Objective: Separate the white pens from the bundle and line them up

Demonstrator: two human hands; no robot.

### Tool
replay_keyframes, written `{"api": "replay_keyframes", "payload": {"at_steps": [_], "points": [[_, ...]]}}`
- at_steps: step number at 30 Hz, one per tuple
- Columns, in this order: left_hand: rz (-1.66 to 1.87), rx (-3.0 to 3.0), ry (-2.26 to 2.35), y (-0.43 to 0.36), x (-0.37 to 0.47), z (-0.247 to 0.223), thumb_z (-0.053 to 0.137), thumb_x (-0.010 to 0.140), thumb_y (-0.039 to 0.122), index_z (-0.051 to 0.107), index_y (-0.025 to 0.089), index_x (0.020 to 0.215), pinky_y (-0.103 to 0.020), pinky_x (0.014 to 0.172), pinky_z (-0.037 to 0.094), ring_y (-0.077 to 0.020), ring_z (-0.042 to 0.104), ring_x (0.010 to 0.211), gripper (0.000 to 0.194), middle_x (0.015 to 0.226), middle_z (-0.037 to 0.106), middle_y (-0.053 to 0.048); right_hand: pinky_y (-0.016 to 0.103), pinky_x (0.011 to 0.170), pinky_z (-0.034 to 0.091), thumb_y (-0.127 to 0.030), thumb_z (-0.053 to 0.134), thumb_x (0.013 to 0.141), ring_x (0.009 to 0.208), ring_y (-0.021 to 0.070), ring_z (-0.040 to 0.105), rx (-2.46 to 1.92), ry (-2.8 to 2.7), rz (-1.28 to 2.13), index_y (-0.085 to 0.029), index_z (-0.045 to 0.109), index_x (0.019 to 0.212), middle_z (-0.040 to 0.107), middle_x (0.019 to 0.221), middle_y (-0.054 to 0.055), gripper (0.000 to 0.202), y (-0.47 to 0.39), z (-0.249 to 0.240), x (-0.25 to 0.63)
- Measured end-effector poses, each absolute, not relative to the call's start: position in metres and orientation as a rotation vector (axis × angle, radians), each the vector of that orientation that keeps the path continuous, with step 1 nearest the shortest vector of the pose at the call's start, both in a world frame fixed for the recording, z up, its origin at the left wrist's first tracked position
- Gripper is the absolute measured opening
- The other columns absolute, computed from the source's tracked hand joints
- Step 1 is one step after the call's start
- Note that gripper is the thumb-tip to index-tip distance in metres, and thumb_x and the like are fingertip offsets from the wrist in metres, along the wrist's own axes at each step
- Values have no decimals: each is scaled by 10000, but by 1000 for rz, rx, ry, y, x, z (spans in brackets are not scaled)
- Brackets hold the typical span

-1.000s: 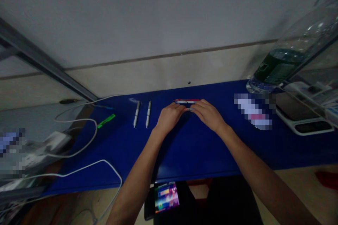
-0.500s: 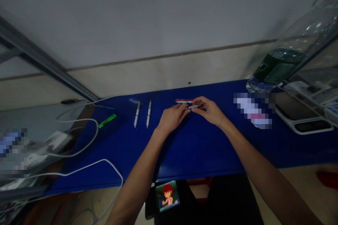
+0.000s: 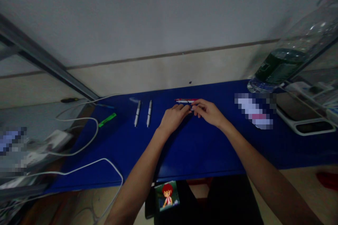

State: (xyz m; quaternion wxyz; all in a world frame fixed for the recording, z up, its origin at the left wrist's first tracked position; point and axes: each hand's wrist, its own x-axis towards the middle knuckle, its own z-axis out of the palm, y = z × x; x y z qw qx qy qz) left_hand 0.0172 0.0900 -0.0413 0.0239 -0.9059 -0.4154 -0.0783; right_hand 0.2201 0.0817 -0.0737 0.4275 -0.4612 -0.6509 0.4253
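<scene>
Two pale pens (image 3: 137,114) are already laid side by side on the blue table (image 3: 200,147); the handling is judged unfinished. A red pen (image 3: 187,100) lies crosswise behind the left hand (image 3: 173,116) and right hand (image 3: 210,113), held close together, fingers bent — whether anything is gripped cannot be told. A bottle (image 3: 280,65) is seen before the grey wall (image 3: 163,17).

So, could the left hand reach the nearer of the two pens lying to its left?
Probably yes: the nearer pen lies beside the left hand, only blue table between them.
</scene>
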Motion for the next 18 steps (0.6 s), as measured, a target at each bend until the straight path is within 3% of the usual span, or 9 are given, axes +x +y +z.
{"api": "replay_keyframes", "payload": {"at_steps": [3, 7, 9, 11, 14, 16, 18], "points": [[-270, -2792, -1204, 90, 19, -45, 343, 1059, 399, 584, 206, 1148, -299, 794, 500, -209, 633, 978, 321, 1042, 679, -74, 275, 514, 412, -463, 532, 949, 502, 123, 525, -1223, -1668, 1034, -197, 674, 845, 611, 613, 1, 319, 83, -77, 220], [-303, -2801, -1229, 91, 18, -47, 331, 1066, 373, 573, 197, 1161, -301, 799, 507, -202, 634, 989, 314, 1067, 680, -76, 302, 701, 512, -374, 673, 862, 746, 161, 650, -1132, -1594, 1012, -214, 705, 957, 708, 872, 37, 189, 85, -79, 221], [-300, -2803, -1258, 91, 18, -47, 323, 1069, 366, 564, 200, 1168, -290, 766, 511, -203, 638, 999, 310, 1077, 681, -74, 322, 802, 530, -352, 727, 815, 877, 178, 669, -1076, -1584, 1025, -223, 692, 963, 706, 995, 45, 200, 85, -77, 221], [-286, -2817, -1265, 89, 18, -45, 334, 1068, 359, 551, 208, 1201, -282, 757, 513, -202, 640, 1013, 296, 1090, 681, -73, 316, 801, 539, -355, 779, 765, 919, 183, 670, -1048, -1570, 1063, -234, 660, 1011, 695, 1039, 44, 299, 83, -75, 220], [-258, -2851, -1264, 86, 20, -42, 331, 1068, 376, 539, 218, 1234, -277, 764, 516, -198, 647, 1011, 309, 1103, 681, -77, 278, 628, 516, -436, 708, 834, 719, 156, 661, -1096, -1533, 1139, -219, 624, 1068, 699, 865, 32, 330, 82, -74, 219], [-244, -2861, -1281, 83, 21, -39, 293, 1069, 416, 540, 227, 1234, -273, 738, 516, -198, 657, 979, 352, 1097, 681, -79, 273, 538, 467, -479, 597, 909, 555, 134, 599, -1141, -1556, 1167, -186, 644, 959, 660, 695, 19, 301, 83, -75, 219], [-240, -2858, -1316, 82, 22, -36, 263, 1065, 457, 546, 235, 1225, -269, 699, 509, -204, 669, 936, 393, 1075, 685, -77, 283, 539, 463, -476, 590, 910, 532, 135, 584, -1143, -1574, 1155, -176, 654, 864, 646, 653, 21, 310, 84, -77, 220]]}}
